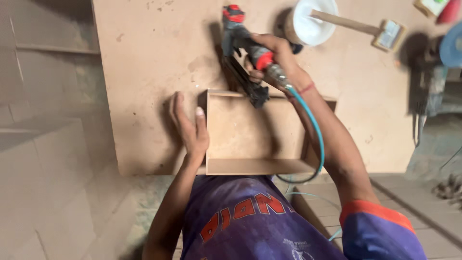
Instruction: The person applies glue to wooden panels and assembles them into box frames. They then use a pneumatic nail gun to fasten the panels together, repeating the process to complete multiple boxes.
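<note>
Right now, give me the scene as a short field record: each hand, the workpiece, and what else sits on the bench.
left hand: flat against the left wall of the open wooden box, fingers extended
right hand: gripping a pneumatic nail gun, nose at the box's far wall
hose: teal air hose runs from the gun past the right forearm
surface: brown board worktop
other items: white tub holding a wooden-handled brush, top right
</note>
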